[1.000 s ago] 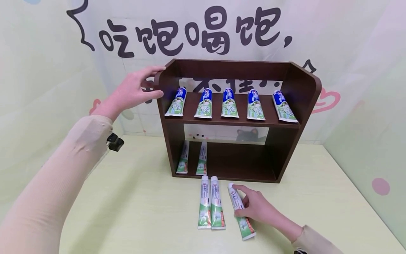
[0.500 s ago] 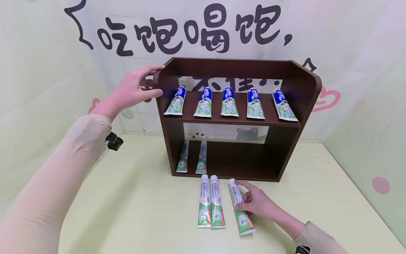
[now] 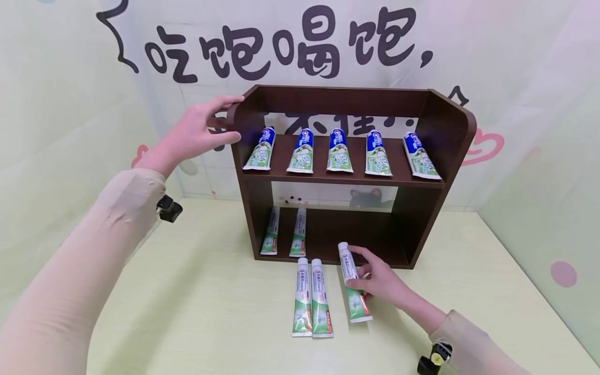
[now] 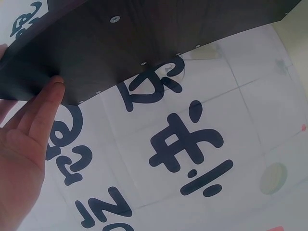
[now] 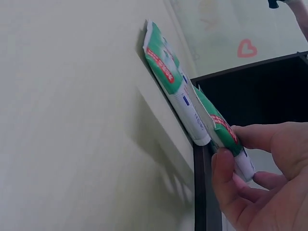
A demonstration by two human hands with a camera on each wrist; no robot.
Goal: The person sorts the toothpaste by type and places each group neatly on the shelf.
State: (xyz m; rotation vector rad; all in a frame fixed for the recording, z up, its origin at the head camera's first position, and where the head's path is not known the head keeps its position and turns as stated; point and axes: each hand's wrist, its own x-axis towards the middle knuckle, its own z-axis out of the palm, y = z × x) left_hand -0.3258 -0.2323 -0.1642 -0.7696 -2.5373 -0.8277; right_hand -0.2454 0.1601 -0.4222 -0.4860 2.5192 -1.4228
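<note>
My right hand [image 3: 382, 278] holds a white-and-green toothpaste tube [image 3: 358, 306], thumb on one side and fingers on the other. The tube is raised off the table, its capped end over the front edge of the dark brown two-tier shelf [image 3: 342, 179]. In the right wrist view, the held tube [image 5: 216, 120] hangs between thumb and fingers. My left hand [image 3: 194, 130] grips the shelf's left side panel [image 4: 130, 43] near its top. Two more white-and-green tubes [image 3: 302, 299] lie side by side on the table. Two similar tubes [image 3: 298, 234] stand on the lower tier's left.
Several blue-and-green toothpaste tubes [image 3: 338, 151] lean in a row on the upper tier. The shelf stands on a pale table [image 3: 211, 302]. Behind it hangs a white backdrop [image 3: 117, 104] with large black lettering.
My right hand has lifted the toothpaste tube off the table and carried it forward, toward the lower tier. The left hand stays on the shelf's side panel.
</note>
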